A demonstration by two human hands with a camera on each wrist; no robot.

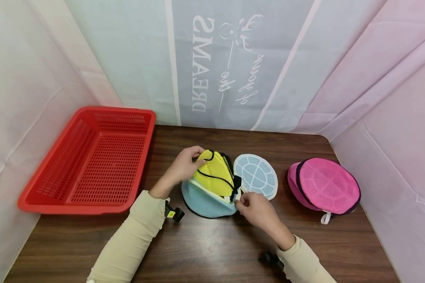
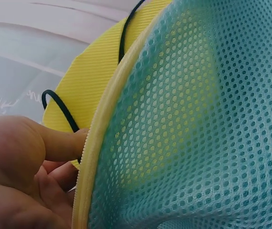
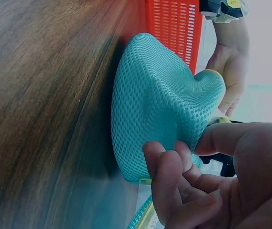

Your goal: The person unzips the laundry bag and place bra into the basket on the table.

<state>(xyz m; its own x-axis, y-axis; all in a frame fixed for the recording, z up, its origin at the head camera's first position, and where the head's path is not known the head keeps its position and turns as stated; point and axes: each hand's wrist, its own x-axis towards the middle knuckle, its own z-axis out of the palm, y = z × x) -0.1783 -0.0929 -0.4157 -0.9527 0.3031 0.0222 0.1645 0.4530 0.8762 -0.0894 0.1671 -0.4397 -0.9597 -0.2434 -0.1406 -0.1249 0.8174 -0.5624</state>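
Observation:
A light-blue mesh laundry bag point(image 1: 207, 204) with a pale yellow zipper edge stands on the table, its round lid point(image 1: 255, 175) folded back to the right. A yellow ribbed cloth item point(image 1: 212, 179) with thin black cords sticks up out of the bag; its lower part is hidden by the mesh, and its exact kind is unclear. My left hand point(image 1: 182, 166) pinches the item's upper left edge between thumb and fingers, as the left wrist view also shows. With thumb and fingertips, my right hand point(image 1: 256, 210) pinches the right side of the bag's rim.
To the left lies a red perforated plastic basket point(image 1: 106, 169), with nothing in it. A pink mesh bag point(image 1: 329, 186) with black trim and a white tab rests at the right. Fabric curtains point(image 1: 138, 51) close off the table's back and sides.

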